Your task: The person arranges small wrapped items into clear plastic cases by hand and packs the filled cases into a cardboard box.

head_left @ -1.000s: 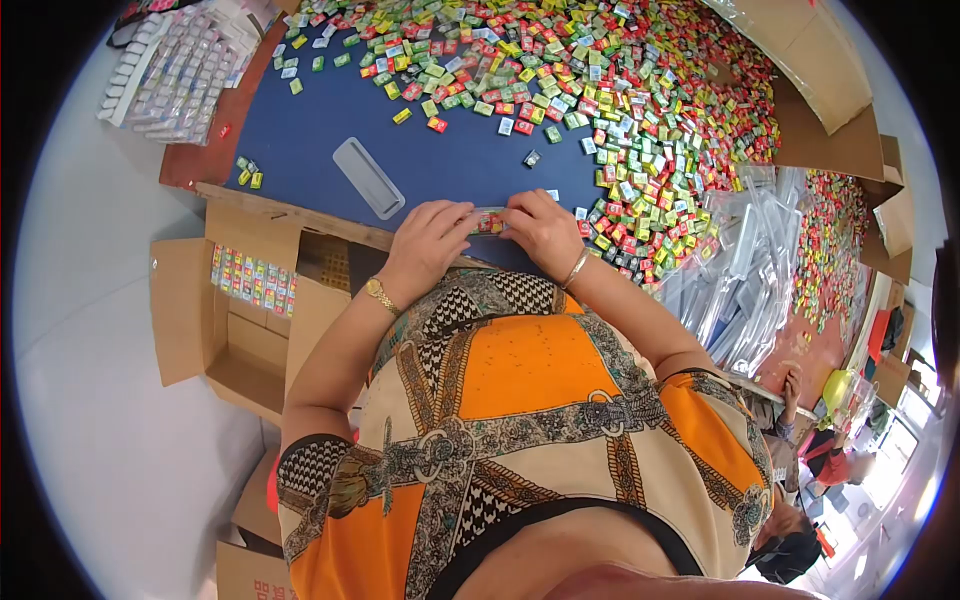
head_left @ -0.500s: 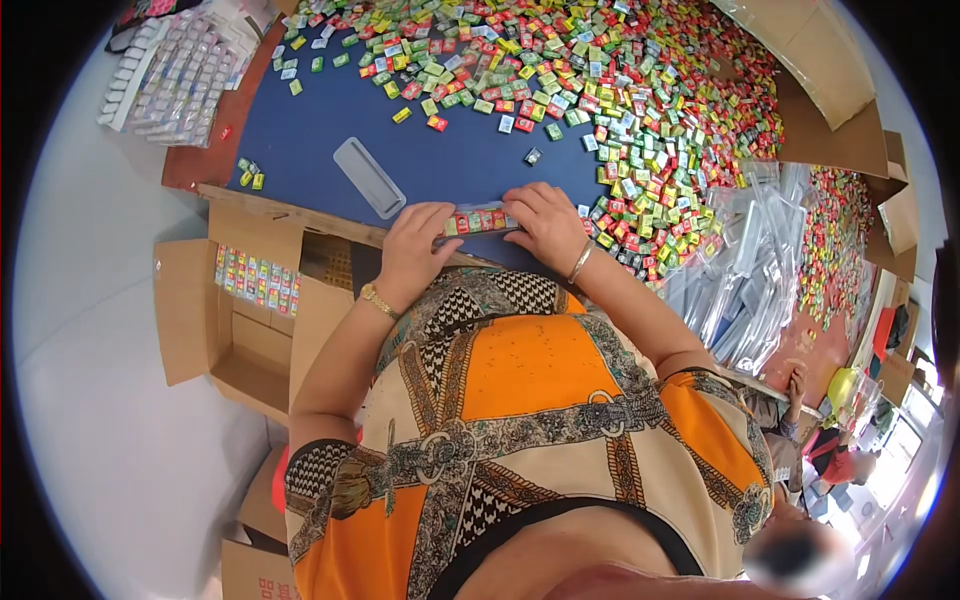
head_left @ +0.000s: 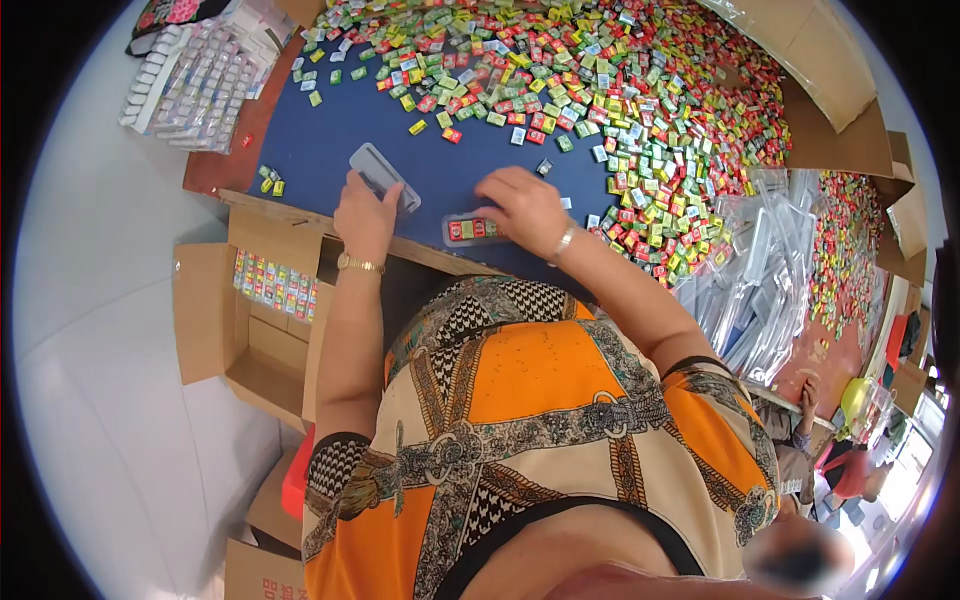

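My left hand (head_left: 366,215) reaches over the lower part of a long clear plastic tray (head_left: 376,158) on the blue table surface, its thumb and fingers closed about the tray's sides. Nearer my body lies a similar tray (head_left: 447,231) with a row of small red and green wrapped pieces (head_left: 470,229) in it. My right hand (head_left: 528,208) is over this tray's right end and hides that part. Its thumb lies by the pieces, and its fingers are bent, apart from the thumb. Beyond the hand sits a single dark-and-white piece (head_left: 544,167).
A large heap of wrapped pieces (head_left: 640,120) covers the back and right of the table. Stacked clear trays (head_left: 750,270) lie at right. An open cardboard box (head_left: 270,350) stands at left below the edge, and packed white trays (head_left: 190,90) at back left. Another person's hand (head_left: 809,390) shows at right.
Both hands were on the filled tray. My left hand has left it and moved up-left to the other tray. My right hand has lifted slightly, and more of the filled tray shows.
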Demonstrator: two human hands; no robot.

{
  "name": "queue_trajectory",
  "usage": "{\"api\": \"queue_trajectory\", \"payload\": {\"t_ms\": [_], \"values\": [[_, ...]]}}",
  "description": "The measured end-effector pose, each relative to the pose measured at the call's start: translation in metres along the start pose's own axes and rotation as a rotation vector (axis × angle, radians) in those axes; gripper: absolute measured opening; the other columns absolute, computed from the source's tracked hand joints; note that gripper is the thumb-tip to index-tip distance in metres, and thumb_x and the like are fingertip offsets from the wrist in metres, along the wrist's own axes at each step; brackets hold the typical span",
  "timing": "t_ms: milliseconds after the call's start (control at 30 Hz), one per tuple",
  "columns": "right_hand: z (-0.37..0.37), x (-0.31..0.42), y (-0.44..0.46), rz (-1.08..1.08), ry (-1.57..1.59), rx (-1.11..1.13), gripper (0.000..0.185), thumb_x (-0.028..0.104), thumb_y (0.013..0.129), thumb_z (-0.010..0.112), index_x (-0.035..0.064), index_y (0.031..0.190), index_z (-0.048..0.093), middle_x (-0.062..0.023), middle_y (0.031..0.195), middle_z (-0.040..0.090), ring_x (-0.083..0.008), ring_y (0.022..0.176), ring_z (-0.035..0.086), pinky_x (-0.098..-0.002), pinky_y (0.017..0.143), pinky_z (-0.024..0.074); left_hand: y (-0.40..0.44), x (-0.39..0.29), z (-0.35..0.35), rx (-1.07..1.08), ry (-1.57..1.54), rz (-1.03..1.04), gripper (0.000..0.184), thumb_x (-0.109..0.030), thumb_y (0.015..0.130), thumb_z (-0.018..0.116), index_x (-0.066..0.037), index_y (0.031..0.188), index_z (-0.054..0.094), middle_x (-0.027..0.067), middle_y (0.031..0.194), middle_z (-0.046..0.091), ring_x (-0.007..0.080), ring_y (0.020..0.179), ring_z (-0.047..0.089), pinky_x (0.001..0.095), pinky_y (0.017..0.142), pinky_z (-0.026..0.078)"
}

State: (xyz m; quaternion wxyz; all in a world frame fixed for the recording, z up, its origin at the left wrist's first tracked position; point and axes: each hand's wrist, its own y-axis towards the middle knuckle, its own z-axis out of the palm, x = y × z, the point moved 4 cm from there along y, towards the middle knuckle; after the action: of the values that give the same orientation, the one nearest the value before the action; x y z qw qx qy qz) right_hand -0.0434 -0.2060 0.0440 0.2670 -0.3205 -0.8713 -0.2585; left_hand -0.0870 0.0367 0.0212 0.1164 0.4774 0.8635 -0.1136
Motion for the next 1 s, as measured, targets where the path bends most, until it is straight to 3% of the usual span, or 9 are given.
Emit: {"api": "queue_trajectory", "payload": {"t_ms": [67,133,200,367,467,600,733,900,1000], "values": [[0.028,0.011,0.028,0.027,0.022,0.095,0.027,0.026,0.080,0.076,0.0106,0.100,0.065,-0.0086,0.098,0.066,-0.0331,0.091,0.065,-0.0437,0.078,0.0534,0.014,0.002,0.004,0.173,-0.018,-0.139,0.062,-0.041,0.077,0.078,0.003,0.117,0.061,0.0183,0.114,0.068,0.0402,0.103,0.066,0.0450,0.086,0.055],[0.053,0.023,0.057,0.044,0.027,0.151,0.026,0.027,0.081,0.075,0.0114,0.100,0.066,-0.0090,0.098,0.066,-0.0333,0.091,0.066,-0.0443,0.078,0.0536,0.015,0.000,0.006,0.107,0.016,-0.130,0.062,-0.042,0.077,0.078,0.002,0.117,0.061,0.0200,0.113,0.068,0.0405,0.101,0.067,0.0452,0.086,0.055],[0.078,0.029,0.076,0.158,-0.038,0.426,0.034,0.031,0.083,0.074,0.0088,0.107,0.063,-0.0115,0.108,0.066,-0.0307,0.100,0.067,-0.0417,0.081,0.0558,0.014,-0.003,0.012,0.011,0.079,-0.115,0.062,-0.043,0.077,0.076,0.002,0.116,0.061,0.0233,0.113,0.068,0.0413,0.099,0.068,0.0456,0.085,0.055],[0.109,0.019,0.086,0.141,-0.048,0.315,0.031,0.027,0.083,0.075,0.0061,0.104,0.066,-0.0124,0.100,0.070,-0.0276,0.091,0.070,-0.0388,0.079,0.0568,0.023,0.006,0.008,0.091,0.033,-0.136,0.053,-0.032,0.080,0.075,0.005,0.117,0.061,0.0229,0.109,0.069,0.0362,0.094,0.071,0.0427,0.083,0.058],[0.117,-0.005,0.080,0.500,0.750,0.421,0.027,0.020,0.086,0.073,0.0016,0.104,0.067,-0.0110,0.085,0.072,-0.0200,0.077,0.070,-0.0340,0.072,0.0549,0.017,0.027,0.031,0.228,-1.020,-0.343,0.044,-0.019,0.084,0.078,0.007,0.115,0.061,0.0174,0.101,0.069,0.0270,0.086,0.072,0.0360,0.074,0.060],[0.127,-0.015,0.079,0.486,0.942,0.470,0.025,0.016,0.086,0.072,0.0001,0.105,0.068,-0.0088,0.080,0.073,-0.0131,0.069,0.068,-0.0287,0.068,0.0535,-0.001,0.013,0.032,0.480,-1.346,-0.413,0.034,-0.008,0.090,0.072,0.008,0.118,0.061,0.0128,0.102,0.068,0.0191,0.086,0.070,0.0301,0.071,0.060],[0.101,-0.007,0.080,0.323,0.679,0.373,0.022,0.016,0.081,0.078,0.0015,0.094,0.068,-0.0093,0.081,0.073,-0.0143,0.072,0.070,-0.0284,0.067,0.0545,-0.001,0.012,0.036,0.480,-1.464,-0.415,0.029,-0.011,0.096,0.066,0.007,0.117,0.061,0.0126,0.103,0.068,0.0194,0.088,0.070,0.0325,0.075,0.060],[0.078,-0.001,0.081,0.308,0.450,0.391,0.017,0.014,0.083,0.078,0.0029,0.089,0.067,-0.0056,0.076,0.071,-0.0119,0.070,0.067,-0.0261,0.064,0.0523,-0.004,0.000,0.027,0.616,-1.526,-0.283,0.030,-0.012,0.097,0.064,0.007,0.119,0.061,0.0127,0.106,0.068,0.0189,0.092,0.069,0.0331,0.080,0.060],[0.091,-0.017,0.074,0.328,1.052,0.492,0.016,0.015,0.086,0.077,0.0041,0.087,0.065,-0.0025,0.075,0.068,-0.0103,0.070,0.065,-0.0270,0.062,0.0509,-0.009,-0.004,0.020,0.568,-1.435,-0.276,0.031,-0.012,0.098,0.062,0.007,0.122,0.060,0.0124,0.108,0.068,0.0189,0.095,0.069,0.0329,0.083,0.059]]}}
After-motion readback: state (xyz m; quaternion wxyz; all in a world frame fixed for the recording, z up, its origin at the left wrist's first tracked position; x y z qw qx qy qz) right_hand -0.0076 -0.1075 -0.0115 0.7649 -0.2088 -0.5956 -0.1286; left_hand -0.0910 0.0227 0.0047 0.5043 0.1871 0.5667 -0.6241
